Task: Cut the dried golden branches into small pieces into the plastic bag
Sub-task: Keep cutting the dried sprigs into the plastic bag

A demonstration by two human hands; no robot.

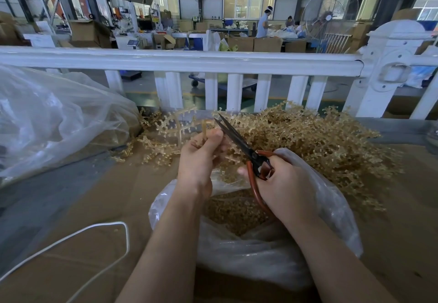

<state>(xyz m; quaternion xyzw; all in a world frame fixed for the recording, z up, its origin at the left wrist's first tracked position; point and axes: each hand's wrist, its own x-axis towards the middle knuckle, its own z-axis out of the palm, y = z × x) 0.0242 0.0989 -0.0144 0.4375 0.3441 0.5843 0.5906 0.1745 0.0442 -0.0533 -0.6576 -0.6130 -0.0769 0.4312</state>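
Observation:
My left hand [201,158] pinches the stem of a golden branch [175,122] that curves up and to the left above the bag. My right hand [282,184] grips the red handles of black-bladed scissors [237,139]. The blades stand slightly apart, pointing up-left beside the held stem. Under both hands an open clear plastic bag [331,208] holds a heap of small golden pieces [232,210]. A big pile of uncut golden branches [320,141] lies behind and to the right of the bag.
A large crumpled clear plastic bag [54,118] lies at the left. A white cord [94,229] loops over the brown cardboard table top [83,208]. A white railing [189,62] runs along the far edge. Beyond it are boxes, a standing fan and people working.

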